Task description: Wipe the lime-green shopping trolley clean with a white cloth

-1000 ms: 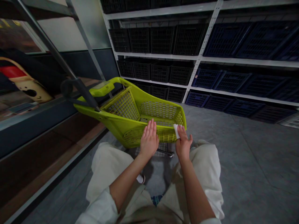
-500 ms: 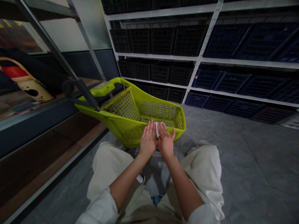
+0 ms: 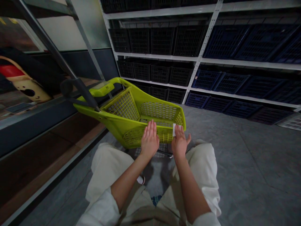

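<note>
A yellow-green plastic shopping cart (image 3: 113, 124) stands in front of me, its long side facing my knees. My left hand (image 3: 150, 140) lies flat against the near side of the cart, fingers stretched out and holding nothing. Under the fingers of my right hand (image 3: 180, 146) is a small folded white cloth (image 3: 174, 130), pressed on the near side close to the cart's right end. The thumb of that hand sticks out to the right. Most of the cloth is hidden by the fingers, and I cannot tell whether it is fabric or paper.
White metal shelving (image 3: 197, 62) at the back holds black crates (image 3: 162, 40) and blue crates (image 3: 225, 39). A metal-framed rack (image 3: 47, 106) runs along the left, bearing a dog-faced bag (image 3: 29, 89) and a phone (image 3: 21, 107). Grey tiled floor (image 3: 244, 153) lies to the right.
My right hand has slid right along the cart's side with the white cloth, away from my left hand. The left hand stays in nearly the same place.
</note>
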Tool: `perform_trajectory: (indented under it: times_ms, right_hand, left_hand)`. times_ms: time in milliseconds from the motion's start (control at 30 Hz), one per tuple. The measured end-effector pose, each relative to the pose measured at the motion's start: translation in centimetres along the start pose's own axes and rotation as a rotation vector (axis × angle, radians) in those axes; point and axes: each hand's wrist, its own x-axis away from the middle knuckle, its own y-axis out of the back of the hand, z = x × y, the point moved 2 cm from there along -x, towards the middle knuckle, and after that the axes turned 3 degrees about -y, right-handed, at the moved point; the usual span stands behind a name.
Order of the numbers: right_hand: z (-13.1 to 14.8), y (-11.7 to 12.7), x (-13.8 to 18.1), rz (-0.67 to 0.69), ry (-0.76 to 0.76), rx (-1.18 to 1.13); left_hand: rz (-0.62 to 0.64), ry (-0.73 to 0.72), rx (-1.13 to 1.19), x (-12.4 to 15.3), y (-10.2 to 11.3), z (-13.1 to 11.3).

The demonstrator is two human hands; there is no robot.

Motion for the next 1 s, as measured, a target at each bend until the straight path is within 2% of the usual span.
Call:
perform_trajectory:
  times_ms: [133, 233, 300, 367, 500, 600, 700, 867, 933, 1000]
  right_hand:
    - [5.0, -1.6, 0.0, 0.12, 0.182, -0.035]
    - [6.0, -1.9, 0.2, 0.148, 0.277, -0.045]
    - [4.9, -1.5, 0.2, 0.141, 0.297, -0.036]
    - [2.6, -0.9, 0.1, 0.109, 0.268, -0.02]
    - [-3.4, 0.4, -0.4, -0.011, 0.048, -0.037]
    - [-5.0, 0.8, -0.6, -0.051, -0.09, -0.048]
    - [-1.8, 0.3, -0.5, -0.031, -0.062, -0.014]
    - [6.5, -1.6, 0.1, 0.14, 0.213, -0.057]
    - [7.5, -1.9, 0.2, 0.173, 0.265, -0.07]
    - [6.7, -1.8, 0.1, 0.169, 0.292, -0.067]
  left_hand:
    - [-0.011, -0.006, -0.007, 0.0, -0.3, 0.4]
    - [-0.011, -0.01, -0.011, 0.0, -0.4, 0.5]
    - [-0.007, -0.008, -0.01, 0.0, -0.2, 0.4]
    - [-0.003, -0.012, -0.007, 0.1, -0.1, 0.3]
    - [-0.012, -0.022, 0.007, 0.1, 0.1, 0.2]
    - [-0.021, -0.018, 0.022, 0.1, -0.1, 0.1]
    - [-0.02, -0.011, 0.03, 0.1, -0.2, 0.0]
    - [-0.004, -0.028, 0.005, 0.1, -0.4, 0.5]
    - [-0.001, -0.034, -0.004, 0.2, -0.5, 0.8]
    - [-0.009, -0.028, 0.001, 0.2, -0.4, 0.8]
